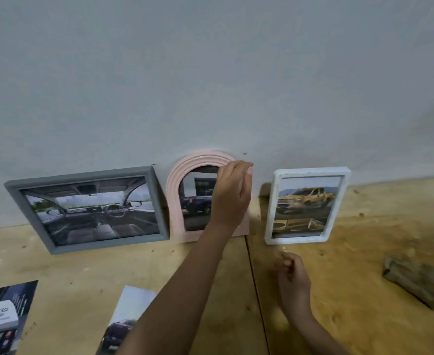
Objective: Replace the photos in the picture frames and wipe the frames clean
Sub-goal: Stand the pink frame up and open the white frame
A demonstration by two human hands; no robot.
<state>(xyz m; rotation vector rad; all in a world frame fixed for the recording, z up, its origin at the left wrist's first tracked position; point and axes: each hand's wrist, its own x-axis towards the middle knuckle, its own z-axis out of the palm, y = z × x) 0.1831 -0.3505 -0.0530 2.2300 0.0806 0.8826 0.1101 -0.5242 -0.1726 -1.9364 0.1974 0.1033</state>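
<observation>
**Status: three frames standing, middle one in hand**

Three frames lean against the far wall on the counter (338, 252): grey frame (83, 175) on the left with a car-interior photo, pink arched frame (182, 172) in the middle with a dark pickup photo, white frame (310, 171) on the right with a yellow truck photo.

My left hand (232, 193) is at the top right edge of the pink arched frame, fingers curled; looks like it's gripping or steadying the frame, can't confirm from this angle. My right hand (294, 278) hovers over the counter near the white frame, loosely closed, nothing visibly in it.

Two loose prints lie on the near counter: one at the left edge (3, 316), one near my left forearm (126, 316). Can't tell if they're removed or waiting to go in.

A dark wad, probably the wiping cloth (413, 283), sits at right, well apart from both hands.

Judgement: all frames are filled, so swaps are either done or not started; wiping likely still open.
</observation>
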